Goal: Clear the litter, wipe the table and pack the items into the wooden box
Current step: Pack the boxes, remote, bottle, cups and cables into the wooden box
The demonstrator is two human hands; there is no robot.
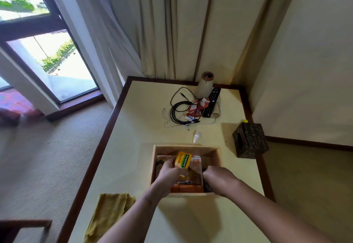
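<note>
The left hand (168, 168) grips a yellow soap carton (183, 160) just above the wooden box (188, 149). The right hand (216, 174) dips into its right side, fingers hidden, grasp unclear. The carton should probably be laid flat in a free gap among the packets (195, 163).

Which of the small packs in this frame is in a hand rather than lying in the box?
The yellow Palmolive pack, gripped by the left hand; the orange packs lie in the wooden box.
</note>
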